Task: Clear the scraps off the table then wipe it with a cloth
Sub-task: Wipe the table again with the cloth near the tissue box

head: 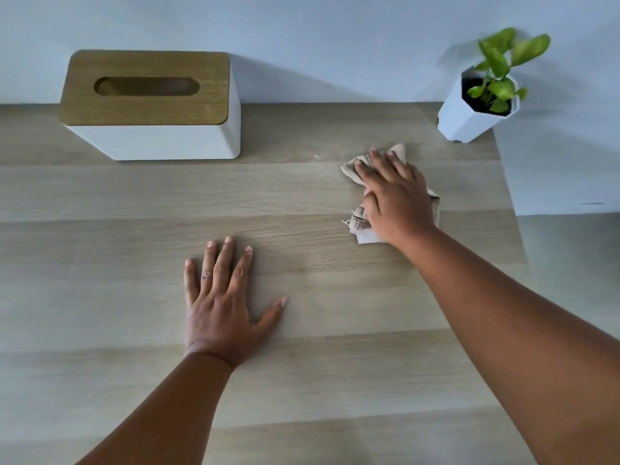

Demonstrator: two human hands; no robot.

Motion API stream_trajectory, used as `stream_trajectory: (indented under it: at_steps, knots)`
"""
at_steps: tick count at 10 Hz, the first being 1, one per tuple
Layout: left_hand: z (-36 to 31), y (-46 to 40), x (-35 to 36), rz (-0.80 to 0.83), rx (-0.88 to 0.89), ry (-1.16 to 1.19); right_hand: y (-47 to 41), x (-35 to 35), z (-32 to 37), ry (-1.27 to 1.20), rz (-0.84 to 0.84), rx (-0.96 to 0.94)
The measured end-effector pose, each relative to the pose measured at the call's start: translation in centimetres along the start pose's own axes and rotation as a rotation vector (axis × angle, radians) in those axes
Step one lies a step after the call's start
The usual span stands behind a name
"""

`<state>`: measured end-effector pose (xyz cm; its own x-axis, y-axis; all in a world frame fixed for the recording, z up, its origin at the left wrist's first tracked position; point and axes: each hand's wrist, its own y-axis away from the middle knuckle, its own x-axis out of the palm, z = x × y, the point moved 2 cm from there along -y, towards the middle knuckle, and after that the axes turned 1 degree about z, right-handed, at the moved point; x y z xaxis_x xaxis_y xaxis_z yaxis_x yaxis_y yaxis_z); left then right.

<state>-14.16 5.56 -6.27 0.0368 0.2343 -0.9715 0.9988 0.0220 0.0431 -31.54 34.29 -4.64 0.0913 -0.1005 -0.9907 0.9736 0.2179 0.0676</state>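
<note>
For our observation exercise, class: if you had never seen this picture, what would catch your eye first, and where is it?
The right hand pressing a crumpled beige cloth onto the wooden table, right of centre, draws the eye first. The left hand lies flat, fingers spread, nearer the middle. At the back stand a white tissue box with a wooden lid, left, and a small potted plant, at the right corner.
</note>
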Motion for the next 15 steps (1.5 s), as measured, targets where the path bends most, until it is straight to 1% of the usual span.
stream_trajectory:
  at_steps: [1,2,3,4,5,6,7,8,9,10,11,12,13,14,15]
  knots:
    - [0.1,0.1,0.1,-0.015,0.012,-0.003,-1.5,0.1,-0.7,0.001,-0.024,0.172]
    - [0.2,0.2,0.2,-0.024,0.009,0.002,-4.2,0.0,0.3,0.011,-0.033,0.287]
    - [0.1,0.1,0.2,-0.005,0.002,0.007,-5.2,-0.2,1.8,0.019,0.005,0.212]
    - [0.1,0.0,0.0,-0.003,0.003,0.011,-3.2,-0.1,3.0,0.042,0.051,0.041]
    - [0.1,0.0,-0.2,-0.009,-0.002,0.019,0.9,0.4,2.6,0.069,0.026,-0.126]
    - [0.0,0.1,-0.2,-0.021,-0.001,0.028,2.3,0.4,0.7,0.038,0.007,-0.054]
    - [0.0,0.1,-0.2,-0.027,0.005,0.029,0.0,0.4,0.3,0.036,0.016,0.149]
    - [0.1,0.1,-0.2,-0.026,0.004,0.025,-3.3,0.3,1.8,-0.003,0.005,0.270]
    - [0.0,0.2,-0.3,-0.027,0.003,0.027,-5.8,0.4,4.0,-0.027,0.009,0.238]
    - [-0.1,0.3,-0.5,-0.008,-0.002,0.028,-5.4,0.4,6.9,-0.021,0.064,0.069]
    - [-0.1,0.2,-0.6,-0.012,-0.001,0.036,-1.5,0.7,8.3,0.011,0.088,-0.142]
    - [0.1,0.1,-0.7,-0.006,0.001,0.030,1.9,0.7,5.8,0.031,0.072,-0.170]
    - [0.1,0.1,-0.6,-0.011,-0.002,0.037,2.8,0.5,3.1,0.002,0.026,0.043]
    - [0.1,0.1,-0.6,-0.014,0.002,0.039,1.2,0.8,3.3,0.030,0.018,0.185]
    - [0.2,0.2,-0.4,-0.025,0.003,0.040,-2.5,0.5,4.6,0.004,0.027,0.248]
